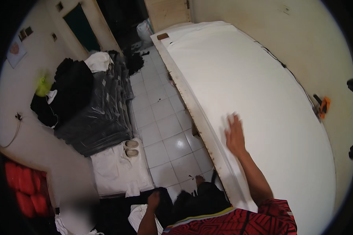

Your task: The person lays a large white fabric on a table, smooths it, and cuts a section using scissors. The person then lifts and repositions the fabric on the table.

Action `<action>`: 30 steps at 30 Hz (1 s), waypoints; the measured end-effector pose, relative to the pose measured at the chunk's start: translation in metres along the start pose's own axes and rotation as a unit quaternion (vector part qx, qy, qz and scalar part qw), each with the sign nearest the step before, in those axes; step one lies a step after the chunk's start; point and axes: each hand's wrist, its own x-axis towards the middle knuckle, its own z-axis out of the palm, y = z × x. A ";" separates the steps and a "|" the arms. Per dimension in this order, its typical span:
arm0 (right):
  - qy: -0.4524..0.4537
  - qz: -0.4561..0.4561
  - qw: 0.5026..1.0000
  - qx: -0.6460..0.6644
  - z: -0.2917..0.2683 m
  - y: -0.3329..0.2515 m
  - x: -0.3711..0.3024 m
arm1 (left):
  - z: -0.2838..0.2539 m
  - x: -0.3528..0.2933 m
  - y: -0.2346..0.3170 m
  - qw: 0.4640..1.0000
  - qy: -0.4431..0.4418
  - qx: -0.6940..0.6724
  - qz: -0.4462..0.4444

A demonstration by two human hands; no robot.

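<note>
A long table (190, 102) carries a smooth spread of white cloth (270, 102) over nearly its full length. My right hand (235, 135) is over the cloth by the table's left edge, its fingers stretched out and slightly blurred. Whether the palm touches the cloth, I cannot tell. My left hand (153, 199) hangs low, away from the table, above dark material on the floor side. A crumpled white cloth (139, 215) lies just below it. The fingers of that hand are too dim to make out.
Left of the tiled aisle (161, 109) stands a tall pile of dark plastic-wrapped bundles (102, 117). A pair of slippers (131, 149) rests on a white stack (106, 172). A cable (290, 72) with an orange-and-black tool (323, 105) runs along the table's wall side. A small brown block (162, 36) sits at the far end.
</note>
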 end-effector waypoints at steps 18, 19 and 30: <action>-0.217 0.014 0.975 0.037 0.365 -0.041 0.591 | -0.325 0.785 0.072 0.996 0.092 -0.016 0.011; -0.193 0.037 0.973 0.117 0.372 -0.045 0.615 | -0.368 0.856 0.123 0.990 0.101 -0.051 0.082; -0.088 0.332 0.904 0.253 0.532 -0.034 0.949 | -0.592 1.287 0.668 0.904 0.002 -0.073 0.422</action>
